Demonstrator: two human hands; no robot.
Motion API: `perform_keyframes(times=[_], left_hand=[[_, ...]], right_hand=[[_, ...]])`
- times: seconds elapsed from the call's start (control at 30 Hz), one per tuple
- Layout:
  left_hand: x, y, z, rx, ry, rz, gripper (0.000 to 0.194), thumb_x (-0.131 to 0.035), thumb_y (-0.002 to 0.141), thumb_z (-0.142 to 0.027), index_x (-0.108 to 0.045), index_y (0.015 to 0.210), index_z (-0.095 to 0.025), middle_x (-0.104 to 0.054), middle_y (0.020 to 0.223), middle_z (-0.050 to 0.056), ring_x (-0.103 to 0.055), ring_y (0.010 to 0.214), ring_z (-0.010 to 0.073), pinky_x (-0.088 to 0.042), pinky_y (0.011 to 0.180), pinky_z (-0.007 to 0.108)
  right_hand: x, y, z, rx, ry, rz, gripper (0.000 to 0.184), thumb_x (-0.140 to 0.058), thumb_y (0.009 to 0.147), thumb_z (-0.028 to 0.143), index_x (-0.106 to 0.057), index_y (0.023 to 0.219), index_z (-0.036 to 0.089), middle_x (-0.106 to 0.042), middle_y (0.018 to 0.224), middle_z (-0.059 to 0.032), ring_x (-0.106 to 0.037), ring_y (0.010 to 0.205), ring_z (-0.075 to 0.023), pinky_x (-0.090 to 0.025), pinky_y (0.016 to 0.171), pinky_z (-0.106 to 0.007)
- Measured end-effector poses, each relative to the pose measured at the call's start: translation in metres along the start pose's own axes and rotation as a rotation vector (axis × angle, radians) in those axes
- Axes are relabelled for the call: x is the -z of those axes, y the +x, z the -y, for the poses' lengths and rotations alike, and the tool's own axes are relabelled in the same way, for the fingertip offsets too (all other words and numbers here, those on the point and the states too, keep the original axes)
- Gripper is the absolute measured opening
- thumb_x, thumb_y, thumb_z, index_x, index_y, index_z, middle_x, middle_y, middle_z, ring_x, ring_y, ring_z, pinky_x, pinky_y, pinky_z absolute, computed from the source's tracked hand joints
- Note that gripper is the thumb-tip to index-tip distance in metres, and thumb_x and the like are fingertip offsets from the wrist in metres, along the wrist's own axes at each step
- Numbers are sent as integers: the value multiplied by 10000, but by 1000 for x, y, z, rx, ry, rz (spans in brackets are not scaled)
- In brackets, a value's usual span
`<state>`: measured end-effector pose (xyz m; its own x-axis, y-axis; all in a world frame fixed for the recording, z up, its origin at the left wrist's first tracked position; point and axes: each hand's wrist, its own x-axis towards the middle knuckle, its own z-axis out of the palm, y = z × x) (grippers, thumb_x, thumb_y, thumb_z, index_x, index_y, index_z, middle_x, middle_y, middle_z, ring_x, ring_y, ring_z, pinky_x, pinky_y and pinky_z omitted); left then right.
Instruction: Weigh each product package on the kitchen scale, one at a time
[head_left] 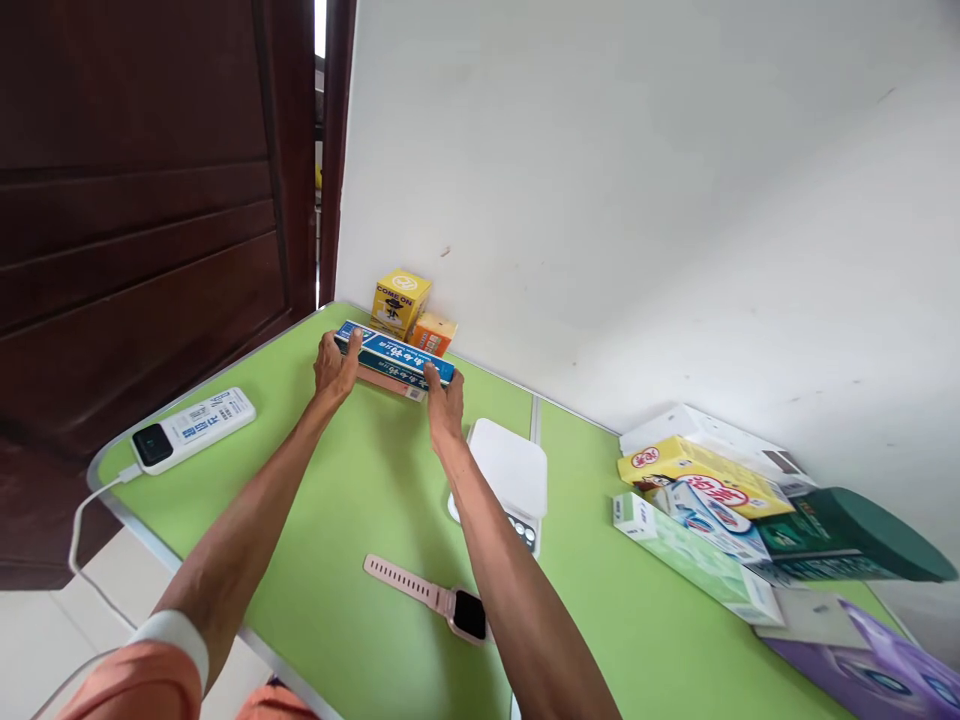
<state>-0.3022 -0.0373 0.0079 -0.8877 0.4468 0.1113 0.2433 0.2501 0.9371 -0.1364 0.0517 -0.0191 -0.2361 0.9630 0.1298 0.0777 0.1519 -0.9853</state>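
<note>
A long blue and dark green toothpaste box (397,355) spans both my hands near the far corner of the table. My left hand (337,368) grips its left end, thumb on top. The right end is pinched by my right hand (445,400), its thumb also on the upper face. Directly below the toothpaste box shows a pinkish box (394,386); whether the two touch is unclear. Just behind stand a yellow box (400,303) marked "COME ON" and a smaller orange box (435,333).
On the green table (330,520) lie a pink-strapped smartwatch (469,615), a white kitchen scale (510,465) partly under my right forearm, and a white power bank (195,430) with a cable. Several cartons, including a yellow box (697,475), crowd the right side against the wall.
</note>
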Motion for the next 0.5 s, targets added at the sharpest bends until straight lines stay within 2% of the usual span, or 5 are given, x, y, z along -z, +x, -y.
perform_keyframes(times=[0.1, 0.23, 0.37, 0.43, 0.5], left_hand=[[3, -17, -10, -136, -48, -1, 546, -555, 1080, -636, -625, 1391, -193, -714, 1523, 201, -651, 1455, 351, -468, 1264, 492], [-6, -63, -30, -259, -125, 147, 636, -539, 1073, -713, -633, 1445, -206, -728, 1513, 179, -675, 1427, 345, -491, 1249, 498], [-31, -121, -36, -280, -158, 339, 648, -517, 1078, -711, -633, 1468, -207, -726, 1513, 191, -669, 1439, 363, -478, 1267, 545], [-43, -145, -29, -276, -138, 400, 676, -530, 1063, -720, -634, 1478, -197, -716, 1527, 210, -649, 1472, 383, -450, 1292, 571], [-54, -162, -19, -263, -111, 442, 700, -543, 1050, -730, -637, 1487, -192, -709, 1540, 222, -637, 1494, 398, -428, 1307, 592]], right_hand=[[29, -9, 26, 22, 27, -10, 740, -635, 879, 808, -651, 1332, 224, -740, 1413, -144, -651, 1348, -336, -508, 1159, -454], [93, -28, 45, 18, -5, -126, 923, -666, 853, 862, -602, 1521, 228, -621, 1630, -152, -547, 1521, -339, -434, 1247, -441], [159, -59, 41, 10, -74, -194, 840, -650, 862, 857, -677, 1403, 215, -741, 1438, -132, -643, 1374, -357, -451, 1218, -485], [184, -75, 34, -12, -100, -245, 794, -641, 867, 850, -703, 1349, 221, -769, 1362, -117, -649, 1355, -359, -463, 1202, -486], [201, -87, 24, -62, -103, -289, 826, -640, 864, 853, -695, 1391, 220, -766, 1371, -118, -636, 1381, -365, -465, 1204, -488]])
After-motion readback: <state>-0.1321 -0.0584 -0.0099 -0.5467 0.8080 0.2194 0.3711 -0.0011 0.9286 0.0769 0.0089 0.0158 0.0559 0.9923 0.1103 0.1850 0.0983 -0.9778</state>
